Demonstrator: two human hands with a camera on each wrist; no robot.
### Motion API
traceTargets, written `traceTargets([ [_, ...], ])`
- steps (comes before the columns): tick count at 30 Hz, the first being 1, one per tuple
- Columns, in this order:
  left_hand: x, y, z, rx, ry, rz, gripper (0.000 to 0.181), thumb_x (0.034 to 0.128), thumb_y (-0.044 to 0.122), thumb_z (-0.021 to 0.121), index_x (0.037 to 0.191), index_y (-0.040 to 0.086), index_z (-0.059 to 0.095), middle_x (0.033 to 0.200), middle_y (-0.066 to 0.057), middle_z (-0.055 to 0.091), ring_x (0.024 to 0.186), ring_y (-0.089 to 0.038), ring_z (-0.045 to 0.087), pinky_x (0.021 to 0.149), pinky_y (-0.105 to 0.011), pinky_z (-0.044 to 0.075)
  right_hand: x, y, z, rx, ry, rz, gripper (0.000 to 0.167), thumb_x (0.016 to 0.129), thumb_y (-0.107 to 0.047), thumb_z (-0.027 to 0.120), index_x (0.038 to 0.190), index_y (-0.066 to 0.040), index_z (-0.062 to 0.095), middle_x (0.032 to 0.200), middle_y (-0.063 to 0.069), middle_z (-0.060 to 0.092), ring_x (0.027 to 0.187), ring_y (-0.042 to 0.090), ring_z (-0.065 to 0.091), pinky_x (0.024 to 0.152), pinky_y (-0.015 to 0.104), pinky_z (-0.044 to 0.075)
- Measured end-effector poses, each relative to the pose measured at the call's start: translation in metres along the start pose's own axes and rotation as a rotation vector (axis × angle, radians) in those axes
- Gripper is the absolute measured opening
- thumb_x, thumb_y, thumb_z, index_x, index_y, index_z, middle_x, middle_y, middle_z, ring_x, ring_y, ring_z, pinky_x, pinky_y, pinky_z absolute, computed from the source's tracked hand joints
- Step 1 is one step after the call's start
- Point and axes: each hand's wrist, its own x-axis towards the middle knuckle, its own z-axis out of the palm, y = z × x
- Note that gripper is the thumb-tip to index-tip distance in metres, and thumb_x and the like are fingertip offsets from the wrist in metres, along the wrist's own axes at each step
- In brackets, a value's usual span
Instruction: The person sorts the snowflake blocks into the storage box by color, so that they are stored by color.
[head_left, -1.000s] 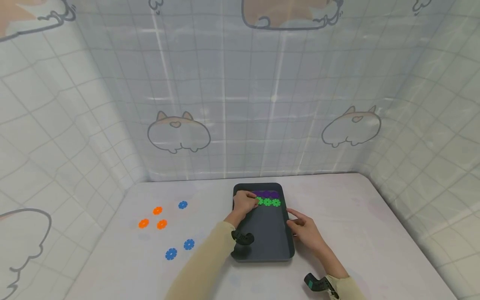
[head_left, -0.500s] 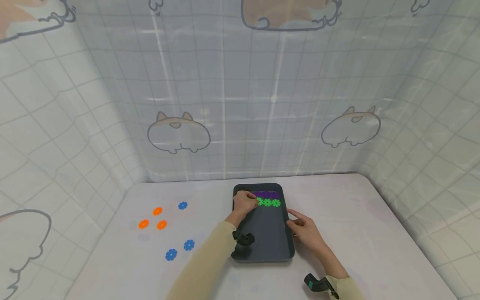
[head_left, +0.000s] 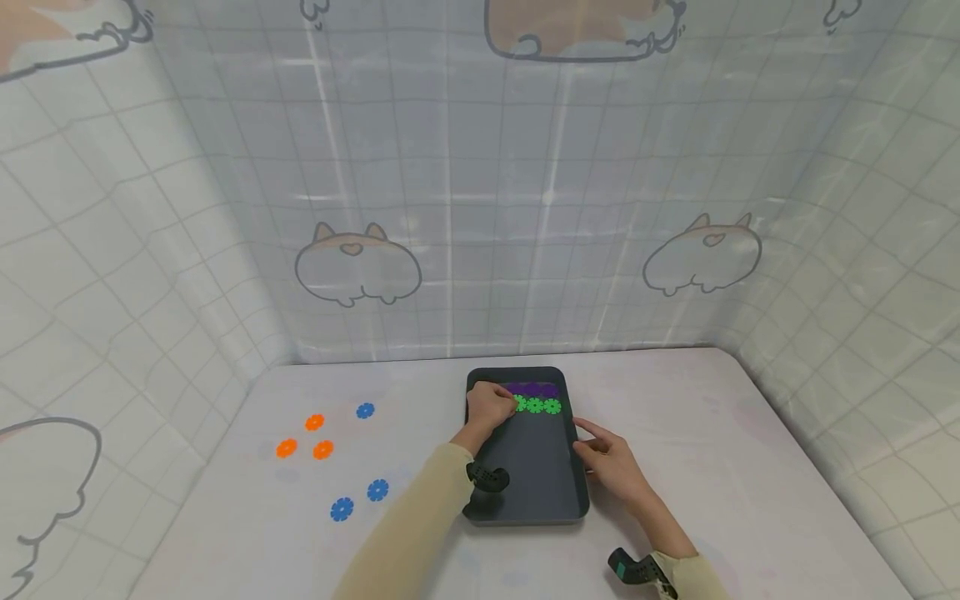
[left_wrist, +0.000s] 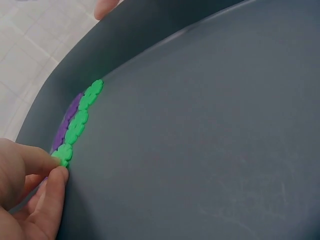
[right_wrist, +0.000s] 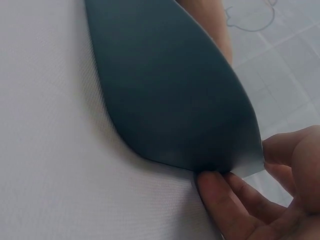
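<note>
My left hand is over the far left part of a dark grey tray. In the left wrist view, its thumb and a finger pinch the edge of a green flower-shaped disc, which lies in line with two more green discs. Behind them along the far wall runs a row of purple discs, partly covered by the hand. At the tray's right side, my right hand holds the rim, with fingertips against the outer wall in the right wrist view.
Left of the tray, three orange discs and three blue discs lie scattered on the white tabletop. A tiled-pattern curtain encloses the table at the back and sides. Both wrists carry black cameras.
</note>
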Motion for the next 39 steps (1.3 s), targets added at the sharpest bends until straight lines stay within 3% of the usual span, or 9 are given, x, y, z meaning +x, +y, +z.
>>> traceTargets([
  [19, 0.0015, -0.0023, 0.0001, 0.020, 0.008, 0.016, 0.011, 0.0729, 0.001, 0.068, 0.074, 0.006, 0.077, 0.059, 0.000, 0.065, 0.050, -0.014, 0.056, 0.046, -0.025, 0.044, -0.0018, -0.0037, 0.0002, 0.022, -0.002, 0.011, 0.047, 0.095, -0.012, 0.063, 0.141, -0.015, 0.053, 0.104, 0.014, 0.067, 0.078, 0.024, 0.066, 0.063, 0.037, 0.056],
  [39, -0.0006, -0.0019, -0.0004, 0.039, 0.019, 0.029, 0.012, 0.0717, 0.001, 0.067, 0.075, 0.006, 0.077, 0.065, -0.002, 0.067, 0.052, -0.014, 0.055, 0.047, -0.026, 0.045, 0.0003, -0.0008, 0.0008, 0.008, 0.007, 0.011, 0.046, 0.095, -0.013, 0.064, 0.139, -0.015, 0.055, 0.104, 0.014, 0.067, 0.077, 0.023, 0.065, 0.063, 0.036, 0.056],
])
